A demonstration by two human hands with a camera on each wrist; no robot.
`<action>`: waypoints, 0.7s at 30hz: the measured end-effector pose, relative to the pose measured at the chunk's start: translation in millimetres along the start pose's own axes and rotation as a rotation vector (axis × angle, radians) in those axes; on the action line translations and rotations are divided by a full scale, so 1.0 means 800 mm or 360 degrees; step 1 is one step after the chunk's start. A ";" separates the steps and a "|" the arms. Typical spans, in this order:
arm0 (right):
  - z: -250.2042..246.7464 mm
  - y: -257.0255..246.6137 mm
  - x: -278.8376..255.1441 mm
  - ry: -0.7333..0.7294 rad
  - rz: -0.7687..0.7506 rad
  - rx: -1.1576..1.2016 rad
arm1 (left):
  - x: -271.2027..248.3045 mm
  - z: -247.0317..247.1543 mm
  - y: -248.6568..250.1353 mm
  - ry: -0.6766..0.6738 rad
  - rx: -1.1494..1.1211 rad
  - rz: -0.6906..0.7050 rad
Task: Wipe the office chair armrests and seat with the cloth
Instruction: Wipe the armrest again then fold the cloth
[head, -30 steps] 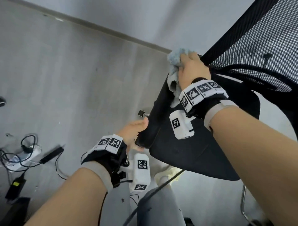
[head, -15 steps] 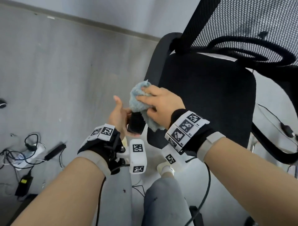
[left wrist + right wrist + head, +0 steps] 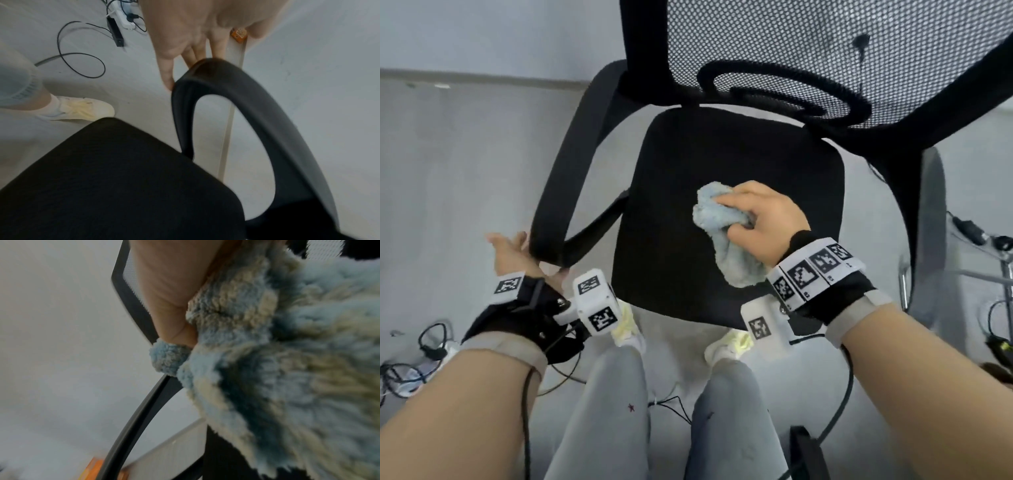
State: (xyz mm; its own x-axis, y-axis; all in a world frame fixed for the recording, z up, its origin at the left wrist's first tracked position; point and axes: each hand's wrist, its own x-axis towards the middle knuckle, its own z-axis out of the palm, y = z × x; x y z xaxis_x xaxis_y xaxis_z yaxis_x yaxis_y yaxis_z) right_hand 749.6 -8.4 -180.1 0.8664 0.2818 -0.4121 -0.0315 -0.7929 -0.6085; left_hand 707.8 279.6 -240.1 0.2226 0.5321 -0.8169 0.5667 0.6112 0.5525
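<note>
A black office chair fills the head view, with its fabric seat (image 3: 722, 154) in the middle, the left armrest (image 3: 571, 164) and the right armrest (image 3: 904, 212). My right hand (image 3: 756, 219) grips a bunched light-blue fluffy cloth (image 3: 722, 236) and holds it on the middle of the seat. The right wrist view is mostly filled by the cloth (image 3: 287, 369), held under the right hand (image 3: 164, 296). At the front end of the left armrest (image 3: 236, 91) is my left hand (image 3: 517, 250). Its straight fingers (image 3: 191, 53) touch that end.
The mesh backrest (image 3: 791, 41) rises behind the seat. A power strip and tangled cables (image 3: 424, 356) lie on the grey floor at left, and more cables (image 3: 976, 236) at right. My legs and pale shoes (image 3: 626, 329) stand just in front of the seat.
My right hand carried the cloth from the left armrest, along it to its front end, then right onto the seat. My left hand stayed at the armrest's front end.
</note>
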 end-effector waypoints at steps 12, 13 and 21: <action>-0.155 0.206 -0.098 0.0904 0.0865 0.0132 | -0.155 0.183 -0.200 -0.0663 0.0578 -0.0166; -0.165 0.223 -0.100 0.0947 0.0897 0.0172 | -0.170 0.197 -0.215 -0.0805 0.0664 -0.0160; -0.215 0.292 -0.041 0.0846 0.0653 0.0234 | -0.251 0.263 -0.317 -0.1219 0.1494 -0.0459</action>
State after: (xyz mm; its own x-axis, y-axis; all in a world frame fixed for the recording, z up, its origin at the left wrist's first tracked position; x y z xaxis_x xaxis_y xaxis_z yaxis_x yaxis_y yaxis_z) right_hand 799.8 -295.8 -192.2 0.8955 -0.3588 -0.2633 -0.4443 -0.6866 -0.5754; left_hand 686.4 -105.3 -250.8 0.2223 -0.2230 -0.9491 0.9491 -0.1735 0.2631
